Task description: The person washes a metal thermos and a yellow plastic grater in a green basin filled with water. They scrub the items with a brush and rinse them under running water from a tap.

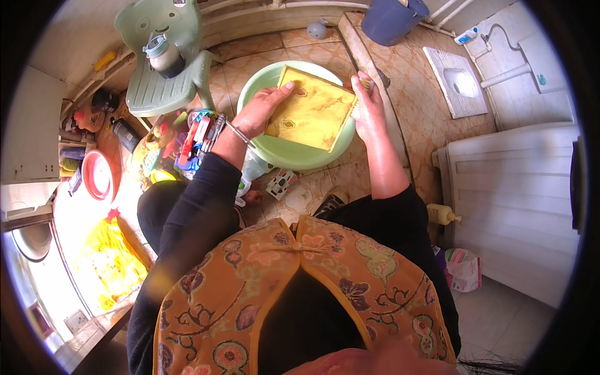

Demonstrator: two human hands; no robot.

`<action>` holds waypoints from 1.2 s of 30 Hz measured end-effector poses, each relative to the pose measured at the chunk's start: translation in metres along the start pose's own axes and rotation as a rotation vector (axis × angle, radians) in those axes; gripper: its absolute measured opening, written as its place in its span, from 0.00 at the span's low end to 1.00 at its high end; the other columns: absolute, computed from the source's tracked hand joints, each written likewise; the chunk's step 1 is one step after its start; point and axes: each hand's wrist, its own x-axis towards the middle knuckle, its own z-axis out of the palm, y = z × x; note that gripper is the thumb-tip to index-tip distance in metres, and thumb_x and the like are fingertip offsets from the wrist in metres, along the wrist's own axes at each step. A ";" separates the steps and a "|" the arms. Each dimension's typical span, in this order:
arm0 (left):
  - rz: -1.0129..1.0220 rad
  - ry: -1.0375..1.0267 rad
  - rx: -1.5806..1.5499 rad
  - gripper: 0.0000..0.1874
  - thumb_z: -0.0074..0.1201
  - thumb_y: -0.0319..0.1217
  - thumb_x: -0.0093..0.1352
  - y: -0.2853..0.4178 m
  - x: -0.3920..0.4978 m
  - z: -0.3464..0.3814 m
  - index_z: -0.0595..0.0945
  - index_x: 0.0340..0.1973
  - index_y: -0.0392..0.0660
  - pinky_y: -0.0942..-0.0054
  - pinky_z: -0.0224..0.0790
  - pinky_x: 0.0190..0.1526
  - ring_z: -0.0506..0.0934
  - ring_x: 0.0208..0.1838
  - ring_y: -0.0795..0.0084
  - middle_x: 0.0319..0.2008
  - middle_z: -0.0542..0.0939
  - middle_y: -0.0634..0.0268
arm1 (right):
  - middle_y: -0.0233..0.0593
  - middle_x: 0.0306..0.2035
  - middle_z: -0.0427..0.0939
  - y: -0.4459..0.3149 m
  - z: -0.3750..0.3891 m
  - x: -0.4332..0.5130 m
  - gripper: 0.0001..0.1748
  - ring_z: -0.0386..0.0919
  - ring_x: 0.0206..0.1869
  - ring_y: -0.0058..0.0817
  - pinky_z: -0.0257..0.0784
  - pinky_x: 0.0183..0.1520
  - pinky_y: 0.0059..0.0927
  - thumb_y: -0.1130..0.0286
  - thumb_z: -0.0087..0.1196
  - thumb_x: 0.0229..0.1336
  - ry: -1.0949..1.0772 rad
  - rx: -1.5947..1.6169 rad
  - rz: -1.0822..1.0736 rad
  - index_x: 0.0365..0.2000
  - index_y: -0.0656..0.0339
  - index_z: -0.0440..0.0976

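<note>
A yellow, flat rectangular piece with stained patches (311, 110) is held tilted over a light green plastic basin (300, 161) on the tiled floor. My left hand (262, 108) grips its left edge, thumb on top and the fingers hidden beneath. At its right edge, my right hand (369, 105) holds a small brush (360, 110), whose pale bristles face the piece; the hand covers much of the brush. Whether the basin holds water, I cannot tell.
A green plastic chair (159, 96) bearing a jug (164, 58) stands at upper left, toys (197, 140) below it. A toy car (281, 183) lies by the basin. A raised ledge (389, 122) runs right of it; a blue bucket (391, 23) stands beyond.
</note>
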 end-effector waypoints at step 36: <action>0.182 0.018 -0.712 0.45 0.27 0.71 0.65 -0.005 -0.006 0.028 0.61 0.66 0.51 0.59 0.61 0.62 0.67 0.63 0.61 0.63 0.67 0.58 | 0.61 0.54 0.70 0.019 0.146 0.015 0.19 0.70 0.54 0.56 0.70 0.55 0.40 0.64 0.51 0.60 -0.190 -1.201 -0.815 0.49 0.63 0.73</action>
